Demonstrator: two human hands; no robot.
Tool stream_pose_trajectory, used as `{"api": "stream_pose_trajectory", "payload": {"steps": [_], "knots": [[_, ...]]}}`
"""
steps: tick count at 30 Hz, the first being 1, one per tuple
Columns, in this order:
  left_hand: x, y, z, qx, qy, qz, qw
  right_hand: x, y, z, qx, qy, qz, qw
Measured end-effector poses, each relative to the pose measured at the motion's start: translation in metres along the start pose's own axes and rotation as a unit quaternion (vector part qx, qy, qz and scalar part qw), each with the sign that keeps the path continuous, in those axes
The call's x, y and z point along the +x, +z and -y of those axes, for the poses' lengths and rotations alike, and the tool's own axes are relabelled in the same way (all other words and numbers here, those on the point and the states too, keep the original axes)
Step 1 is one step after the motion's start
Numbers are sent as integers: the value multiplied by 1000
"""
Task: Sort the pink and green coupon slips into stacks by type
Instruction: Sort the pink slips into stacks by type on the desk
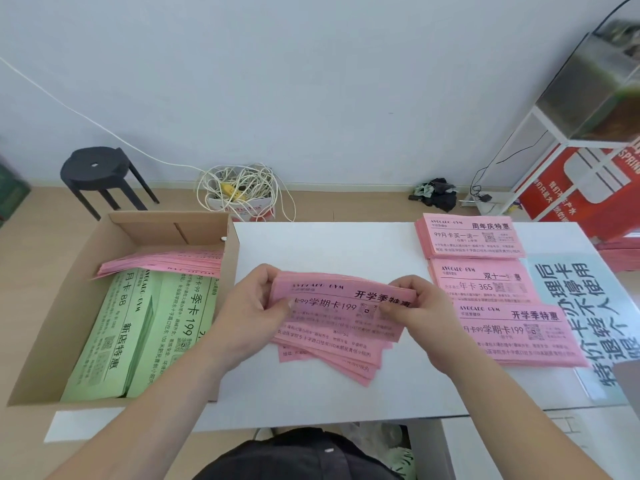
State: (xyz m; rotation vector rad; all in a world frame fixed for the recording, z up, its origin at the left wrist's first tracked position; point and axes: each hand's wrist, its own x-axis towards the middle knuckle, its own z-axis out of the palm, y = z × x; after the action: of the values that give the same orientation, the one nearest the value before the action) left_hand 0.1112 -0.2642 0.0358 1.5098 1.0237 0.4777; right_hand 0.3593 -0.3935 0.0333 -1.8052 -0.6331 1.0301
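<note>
Spanning left hand [250, 306] to right hand [420, 308], a fanned pink slip bundle [334, 329].

A: What can't be made out?
B: The left hand [249, 306] covers the left end of the top pink slip [343, 306]; the slips beneath [332, 358] show only their lower edges.
A: Anything else?
B: Fine print is too small; the glass tank [588, 84] at right is blurred and cropped.

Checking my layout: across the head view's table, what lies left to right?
Brown cardboard box of green coupon slips, left hand, fanned pink coupon slips, right hand, sorted pink coupon stacks, pale blue printed notice.
</note>
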Motion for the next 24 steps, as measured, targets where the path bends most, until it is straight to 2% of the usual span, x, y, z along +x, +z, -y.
{"api": "stream_pose_trajectory", "payload": {"steps": [5,9,15,19,21,24], "knots": [[-5,6,13,67,5,-6,998,-7,8,-9,-118,-100,-25,988],[-9,13,21,74,22,-7,997,-10,16,-35,-119,-82,-47,988],[-1,6,23,132,84,-25,987,4,11,-36,-133,-83,-56,986],[1,3,34,257,175,-35,950,4,11,-41,-221,-159,-47,961],[2,1,34,303,194,-28,933,3,12,-46,-268,-201,-37,941],[3,-1,32,373,202,8,906,3,14,-55,-269,-205,-46,940]]}}
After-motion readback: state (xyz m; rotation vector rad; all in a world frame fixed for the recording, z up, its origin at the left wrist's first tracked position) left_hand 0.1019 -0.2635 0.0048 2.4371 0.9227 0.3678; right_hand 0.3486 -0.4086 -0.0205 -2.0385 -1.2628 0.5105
